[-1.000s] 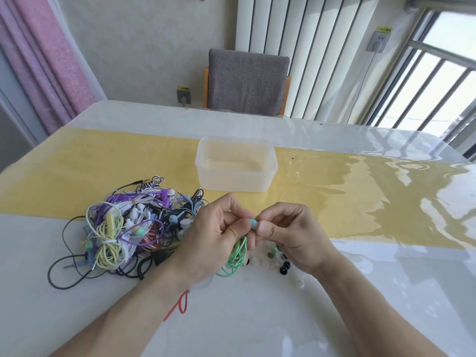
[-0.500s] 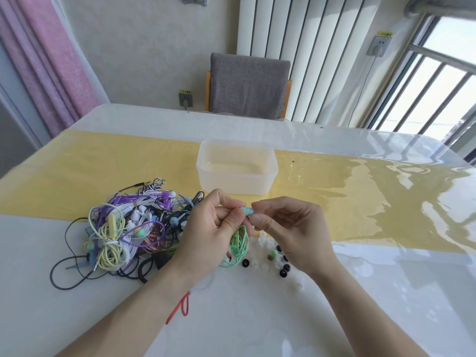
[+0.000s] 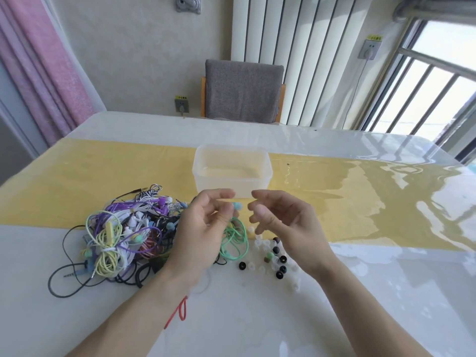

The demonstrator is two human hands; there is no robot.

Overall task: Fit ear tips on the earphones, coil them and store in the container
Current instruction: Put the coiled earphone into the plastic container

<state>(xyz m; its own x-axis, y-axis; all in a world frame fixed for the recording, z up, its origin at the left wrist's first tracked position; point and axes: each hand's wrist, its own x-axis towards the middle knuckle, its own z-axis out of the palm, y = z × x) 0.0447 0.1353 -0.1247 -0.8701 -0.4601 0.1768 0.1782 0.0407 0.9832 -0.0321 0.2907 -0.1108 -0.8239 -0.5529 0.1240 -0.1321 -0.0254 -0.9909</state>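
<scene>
Head view: we looked down at both of our bare forearms reaching forward over a glossy white table [image 3: 257,318] with a yellow band across it.
Left hand: our left hand [image 3: 203,228] was raised above the table, palm turned inward, thumb and fingers curled round a mint-green earphone [image 3: 235,238]; its pale blue earbud end [image 3: 237,206] poked out past the fingertips.
Right hand: our right hand [image 3: 280,222] hovered just beside the left one with a small gap between them, fingers loosely bent and spread, holding nothing that we could see.
Earphone cable: the green cable hung in loops from our left hand down to the table, between the two wrists.
Ear tips: loose ear tips [image 3: 273,256], some black, some clear and one greenish, lay scattered on the table under our right hand, just right of the green loops.
Earphone pile: a tangled pile of earphones [image 3: 123,233] in purple, yellow, white and black sat on the table to the left of our left hand.
Container: a translucent plastic container [image 3: 231,171] stood open on the yellow band, just beyond both hands.
Red cord: a red cord [image 3: 180,310] hung at our left wrist.
Background: a grey chair [image 3: 242,91] stood at the far side of the table.
</scene>
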